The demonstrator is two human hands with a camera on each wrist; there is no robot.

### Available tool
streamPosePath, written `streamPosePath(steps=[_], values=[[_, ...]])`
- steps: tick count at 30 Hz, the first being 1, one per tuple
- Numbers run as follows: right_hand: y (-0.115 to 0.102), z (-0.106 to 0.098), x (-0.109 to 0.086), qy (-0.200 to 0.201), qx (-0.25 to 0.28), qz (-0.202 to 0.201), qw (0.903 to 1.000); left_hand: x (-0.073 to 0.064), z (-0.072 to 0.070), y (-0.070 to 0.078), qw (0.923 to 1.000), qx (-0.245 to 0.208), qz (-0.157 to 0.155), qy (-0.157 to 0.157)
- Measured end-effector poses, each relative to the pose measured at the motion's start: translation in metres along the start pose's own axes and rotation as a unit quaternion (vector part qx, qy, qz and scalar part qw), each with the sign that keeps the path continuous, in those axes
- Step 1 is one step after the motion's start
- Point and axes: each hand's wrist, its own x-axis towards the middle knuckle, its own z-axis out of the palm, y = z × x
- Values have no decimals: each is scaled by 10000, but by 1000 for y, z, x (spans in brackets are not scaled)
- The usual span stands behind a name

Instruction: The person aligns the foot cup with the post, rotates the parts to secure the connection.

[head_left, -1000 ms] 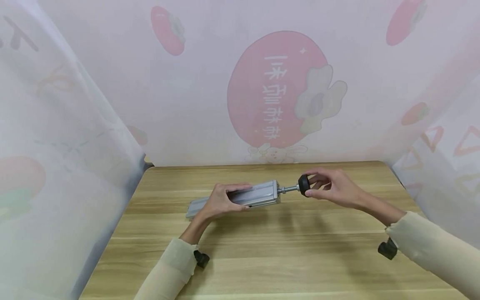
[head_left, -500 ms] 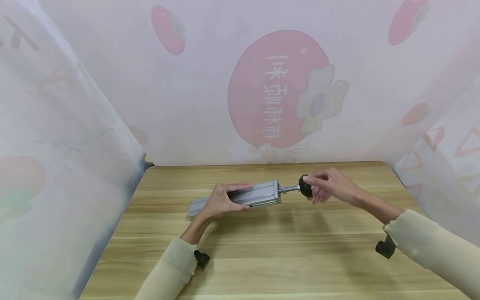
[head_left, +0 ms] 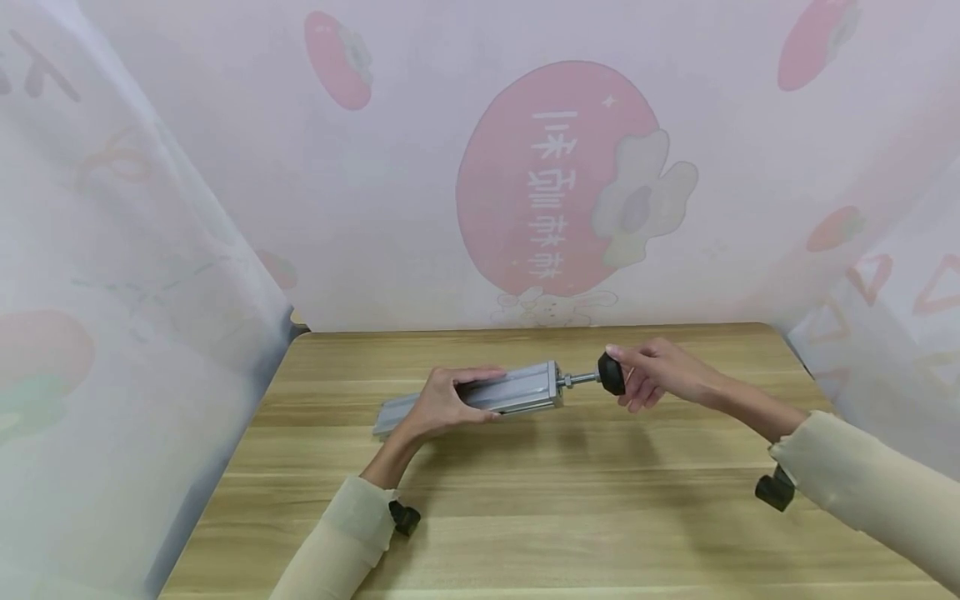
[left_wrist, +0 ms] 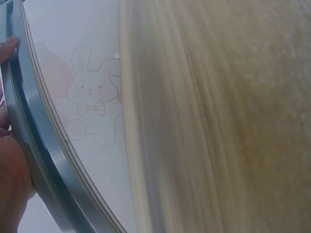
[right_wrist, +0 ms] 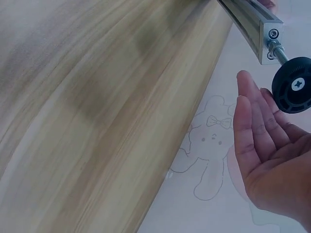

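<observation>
An aluminium profile (head_left: 521,388) lies at a slight slant over the table in the head view. My left hand (head_left: 438,404) grips it from above, thumb on the near side and fingers on the far side. A levelling foot with a black round base (head_left: 611,374) sticks out of the right end on a threaded stud (head_left: 581,378) with a nut. My right hand (head_left: 663,372) holds the black base at its rim, thumb at the top edge. In the right wrist view, several fingers (right_wrist: 260,126) extend beside the base; a cross-head screw (right_wrist: 298,84) shows in its centre.
A wood-grain table (head_left: 525,517) spans beneath both hands. Behind it hangs a pale cloth (head_left: 375,208) with pink fruit prints, and similar cloth stands at both sides. Black wrist cameras (head_left: 775,490) hang under the sleeves.
My right thumb has moved from the lower edge of the black base to its upper edge, while the other fingers swung underneath. The left hand and profile have kept still.
</observation>
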Motion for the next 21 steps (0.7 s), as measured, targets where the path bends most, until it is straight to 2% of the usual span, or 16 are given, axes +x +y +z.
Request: streamPosePath(steps=[3,6,8,10,13,16,21], values=[[2,0,-2,220,-350,-447,9981,0,0,0,10000,-17,-38,20],[6,0,-3,420,-803,-1347,9867,0,0,0,10000,-56,-59,14],[9,1,-3,513,-1105,-2070,9707,0,1,0,10000,-76,-43,4],[11,2,-1,563,-1321,-2746,9508,0,0,0,10000,-72,-8,2],[12,3,2,661,-1547,-3507,9212,-1,0,1,10000,-35,32,26],[15,4,3,769,-1565,-3925,9030,-1,0,1,10000,20,16,38],[20,5,3,887,-1354,-4061,8994,-1,0,1,10000,30,10,12]])
